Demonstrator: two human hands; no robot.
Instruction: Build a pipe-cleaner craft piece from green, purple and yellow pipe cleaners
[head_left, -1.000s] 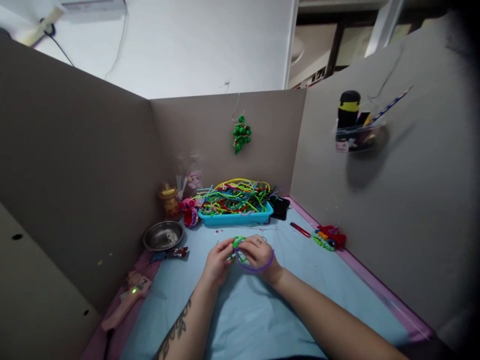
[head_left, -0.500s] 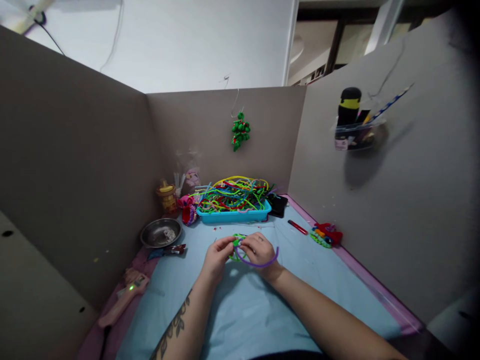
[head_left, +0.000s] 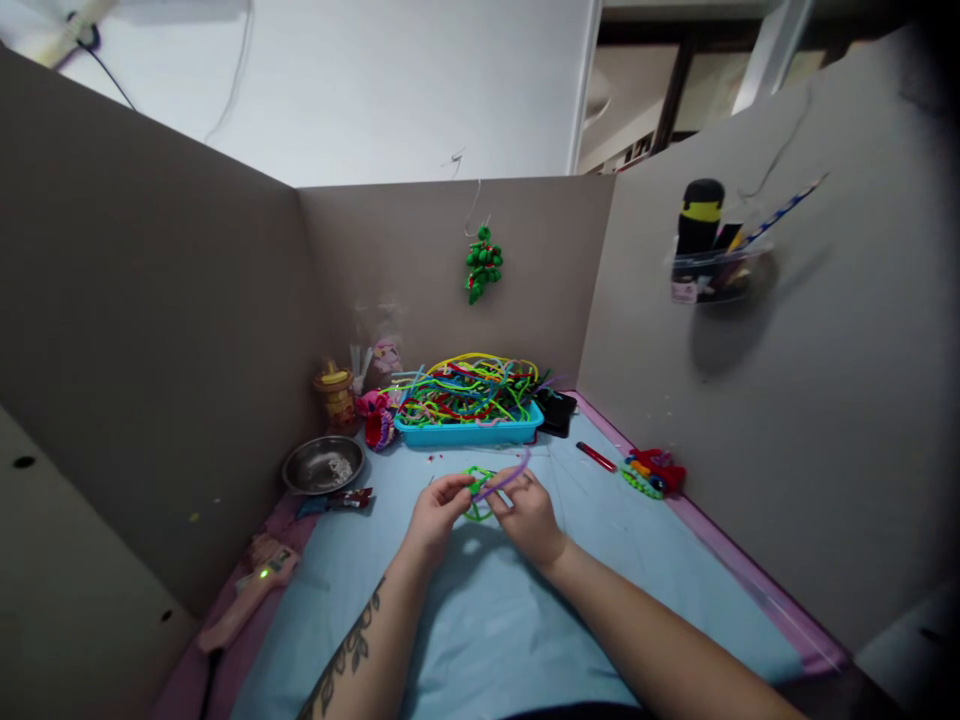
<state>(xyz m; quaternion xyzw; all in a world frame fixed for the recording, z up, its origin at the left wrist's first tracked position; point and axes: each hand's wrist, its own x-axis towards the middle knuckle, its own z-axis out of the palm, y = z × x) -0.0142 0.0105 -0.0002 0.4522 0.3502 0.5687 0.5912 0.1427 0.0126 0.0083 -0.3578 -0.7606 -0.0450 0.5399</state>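
— What's nearest?
— Down the left edge of the table (head_left: 555, 600), a pink tool with a lit green light (head_left: 251, 598). Its cord hangs by the near left corner; a forearm snagging that could drag it.
— And the hands?
— Over the middle. The left hand (head_left: 436, 515) has thumb and fingertips closed in a pinch on the green looped piece (head_left: 478, 510), at its upper left side. The right hand (head_left: 531, 520) is half curled, fingers slightly parted at the purple strand (head_left: 516, 472); I can't tell whether they grip it.
— So what might fail?
— The strand could slide away if that hold is loose, or its raised free end catch on the fingers. Squeezing hard could bend the thin loops.
— Further off?
— The metal dish (head_left: 322, 466) sits near the left edge with pale bits inside; a knock would scatter them. Towards the right edge lie a red slim tool (head_left: 596, 457) and a colourful bundle (head_left: 652, 472).
— And beyond?
— The blue tray (head_left: 469, 434) by the far edge, heaped with coloured strands (head_left: 469, 390). They overlap, so tugging one could pull out others.
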